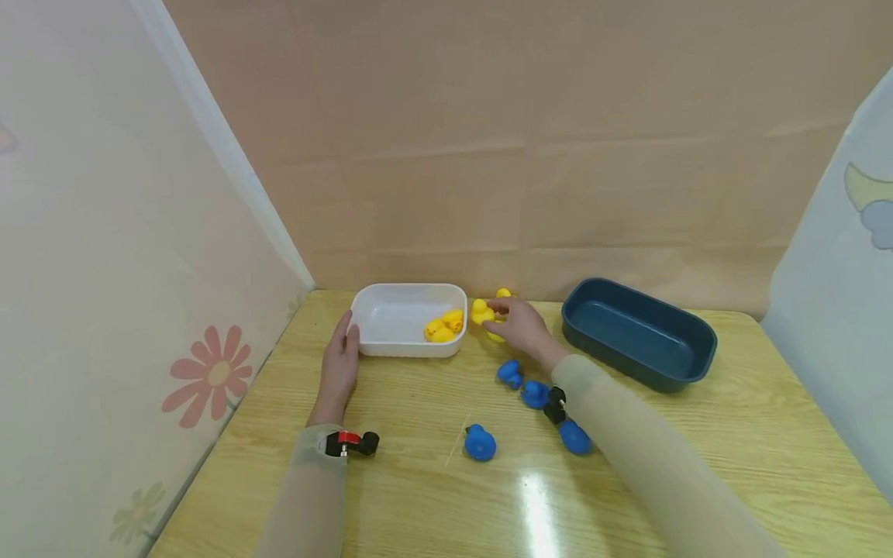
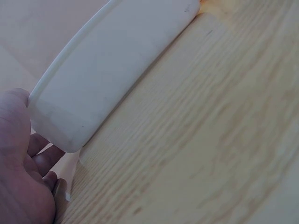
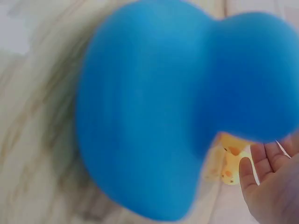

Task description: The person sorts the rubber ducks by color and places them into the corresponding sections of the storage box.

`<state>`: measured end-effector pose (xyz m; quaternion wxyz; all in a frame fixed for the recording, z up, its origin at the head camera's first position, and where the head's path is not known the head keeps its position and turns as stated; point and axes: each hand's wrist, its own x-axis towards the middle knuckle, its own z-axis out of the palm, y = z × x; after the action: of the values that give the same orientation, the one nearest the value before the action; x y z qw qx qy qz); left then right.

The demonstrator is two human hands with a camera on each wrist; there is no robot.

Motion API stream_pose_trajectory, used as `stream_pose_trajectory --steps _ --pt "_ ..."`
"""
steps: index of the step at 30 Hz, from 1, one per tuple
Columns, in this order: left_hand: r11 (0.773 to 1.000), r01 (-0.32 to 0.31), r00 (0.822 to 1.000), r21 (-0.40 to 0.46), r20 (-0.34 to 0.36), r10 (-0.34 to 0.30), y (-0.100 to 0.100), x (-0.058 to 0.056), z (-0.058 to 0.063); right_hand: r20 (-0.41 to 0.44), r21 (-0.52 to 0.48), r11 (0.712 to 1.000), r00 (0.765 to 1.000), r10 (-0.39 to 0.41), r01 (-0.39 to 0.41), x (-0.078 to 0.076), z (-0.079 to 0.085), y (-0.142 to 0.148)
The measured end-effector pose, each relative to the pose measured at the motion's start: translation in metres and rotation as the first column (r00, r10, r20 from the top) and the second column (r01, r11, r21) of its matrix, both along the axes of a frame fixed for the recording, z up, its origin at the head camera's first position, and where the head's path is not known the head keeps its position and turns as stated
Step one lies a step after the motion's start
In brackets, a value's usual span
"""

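My left hand (image 1: 339,360) holds the left front corner of a white plastic tub (image 1: 408,350); in the left wrist view the thumb lies at the rim and the fingers against the outer wall. Several yellow rubber ducks (image 1: 441,333) lie at the right end inside this tub. My right hand (image 1: 522,327) reaches over more yellow ducks beside the tub, its fingertips right at one yellow duck (image 1: 480,312). In the right wrist view the fingers (image 3: 261,161) are extended and spread, with yellow ducks (image 3: 231,165) just beyond them. A big blurred blue duck (image 3: 145,107) covers much of that view.
Several blue rubber ducks stand on the wooden table (image 1: 405,488), one blue duck (image 1: 480,442) in front and others near my right forearm. A dark blue tub (image 1: 628,360) sits at the right, showing no ducks inside. A brown wall (image 1: 530,155) rises behind.
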<state>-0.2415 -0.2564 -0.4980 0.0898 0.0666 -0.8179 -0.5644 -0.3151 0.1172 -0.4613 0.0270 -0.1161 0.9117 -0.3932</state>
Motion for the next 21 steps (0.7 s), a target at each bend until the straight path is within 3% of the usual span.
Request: stream_pose_trajectory --steps 21 --pt "1.000 0.011 1.000 0.009 -0.008 -0.011 -0.002 0.001 0.000 -0.066 -0.081 0.997 0.998 0.004 -0.009 0.024 0.043 -0.014"
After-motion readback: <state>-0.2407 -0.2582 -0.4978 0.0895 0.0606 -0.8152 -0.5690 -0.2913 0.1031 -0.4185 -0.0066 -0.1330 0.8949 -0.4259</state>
